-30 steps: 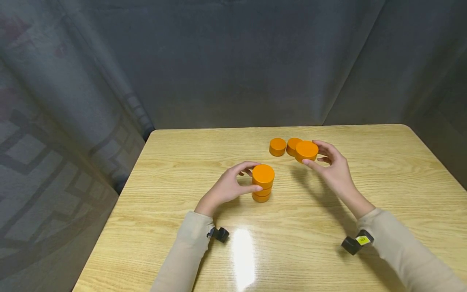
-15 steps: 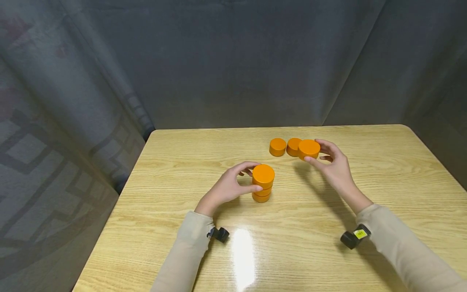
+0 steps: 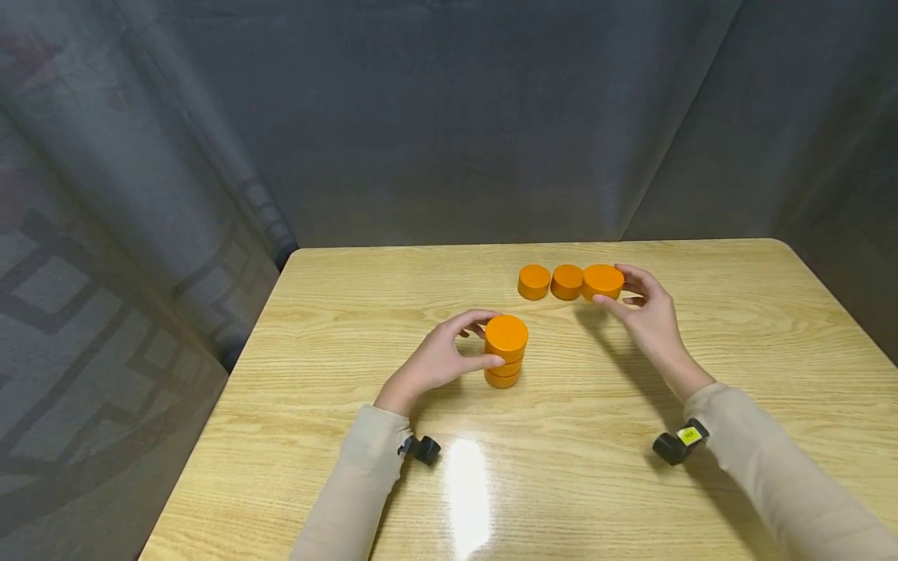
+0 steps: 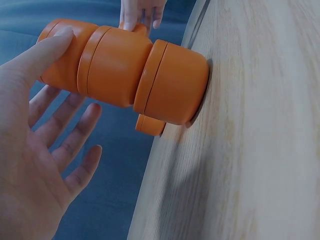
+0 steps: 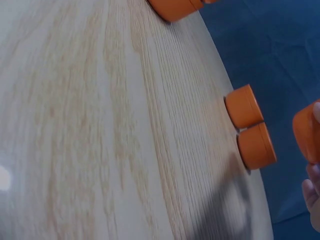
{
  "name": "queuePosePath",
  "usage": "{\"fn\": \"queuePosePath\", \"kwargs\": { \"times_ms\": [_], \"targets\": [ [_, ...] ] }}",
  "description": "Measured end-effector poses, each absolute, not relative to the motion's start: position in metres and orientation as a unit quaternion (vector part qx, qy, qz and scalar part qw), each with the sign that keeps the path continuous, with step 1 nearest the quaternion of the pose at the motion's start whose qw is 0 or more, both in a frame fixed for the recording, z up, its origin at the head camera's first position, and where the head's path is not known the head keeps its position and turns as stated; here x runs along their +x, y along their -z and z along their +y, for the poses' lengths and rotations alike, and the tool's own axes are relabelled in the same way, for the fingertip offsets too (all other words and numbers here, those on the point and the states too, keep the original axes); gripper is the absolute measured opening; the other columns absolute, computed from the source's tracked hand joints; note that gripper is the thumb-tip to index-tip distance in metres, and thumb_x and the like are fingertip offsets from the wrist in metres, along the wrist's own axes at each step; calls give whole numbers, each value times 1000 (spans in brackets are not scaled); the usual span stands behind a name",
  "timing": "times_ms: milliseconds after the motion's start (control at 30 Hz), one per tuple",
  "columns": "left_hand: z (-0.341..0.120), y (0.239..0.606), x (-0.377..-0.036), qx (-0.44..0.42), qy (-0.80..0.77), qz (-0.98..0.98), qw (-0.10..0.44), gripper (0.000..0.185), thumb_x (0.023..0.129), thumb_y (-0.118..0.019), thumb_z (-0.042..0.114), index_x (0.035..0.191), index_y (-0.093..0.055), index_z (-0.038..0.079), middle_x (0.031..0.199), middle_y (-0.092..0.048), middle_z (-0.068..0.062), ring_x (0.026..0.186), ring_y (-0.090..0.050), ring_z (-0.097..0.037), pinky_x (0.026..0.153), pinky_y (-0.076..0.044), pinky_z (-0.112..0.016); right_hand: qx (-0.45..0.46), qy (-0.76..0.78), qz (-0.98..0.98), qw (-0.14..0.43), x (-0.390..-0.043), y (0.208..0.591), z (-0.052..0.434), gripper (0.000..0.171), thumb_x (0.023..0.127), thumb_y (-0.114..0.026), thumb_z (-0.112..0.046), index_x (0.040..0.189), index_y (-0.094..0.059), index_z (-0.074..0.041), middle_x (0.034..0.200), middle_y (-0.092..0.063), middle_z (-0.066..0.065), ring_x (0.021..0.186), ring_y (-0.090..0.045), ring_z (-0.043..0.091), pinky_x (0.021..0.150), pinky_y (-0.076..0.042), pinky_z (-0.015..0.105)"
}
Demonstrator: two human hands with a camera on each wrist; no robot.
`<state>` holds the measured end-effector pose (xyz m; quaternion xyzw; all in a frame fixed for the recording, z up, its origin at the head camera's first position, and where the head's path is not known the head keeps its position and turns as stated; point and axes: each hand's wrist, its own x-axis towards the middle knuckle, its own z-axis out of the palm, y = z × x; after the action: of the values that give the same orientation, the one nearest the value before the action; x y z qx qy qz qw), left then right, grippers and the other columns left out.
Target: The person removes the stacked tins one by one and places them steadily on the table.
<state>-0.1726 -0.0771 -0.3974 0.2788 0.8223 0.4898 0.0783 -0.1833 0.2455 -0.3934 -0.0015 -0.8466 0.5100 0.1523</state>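
The left hand (image 3: pixel 445 354) grips the top container (image 3: pixel 507 336) of an orange stack between thumb and fingers. Directly beneath its grip are the middle container (image 3: pixel 504 367) and the bottom container (image 3: pixel 502 381), the last standing on the wooden table (image 3: pixel 337 335). The left wrist view reveals what the head view hides: a seam (image 4: pixel 156 77) around each stacked container, and the lower fingers spread away from the stack.

The right hand (image 3: pixel 648 319), ahead and to the right of the left one, pinches a fourth container (image 3: pixel 603 282) by its side. Just left of that hand sit the nearer loose container (image 3: pixel 567 282) and, beyond it, the farther loose container (image 3: pixel 534 282). From the head, all three seem to form one row; the right wrist view shows the pinched one raised off the tabletop, apart from the loose pair. That view catches only the edge of the right hand.
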Motion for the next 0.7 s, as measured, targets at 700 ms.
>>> {"fn": "queuePosePath", "kwargs": {
  "times_ms": [700],
  "targets": [
    [-77, 398, -173, 279, -489, 823, 80, 59, 83, -82, 29, 137, -57, 23, 125, -62, 14, 109, -57, -15, 102, -41, -43, -38, -496, -856, 140, -199, 404, 257, 66, 91, -74, -24, 145, -45, 0, 139, -52, 22, 105, -48, 5, 82, -38, 17]
  ]
}}
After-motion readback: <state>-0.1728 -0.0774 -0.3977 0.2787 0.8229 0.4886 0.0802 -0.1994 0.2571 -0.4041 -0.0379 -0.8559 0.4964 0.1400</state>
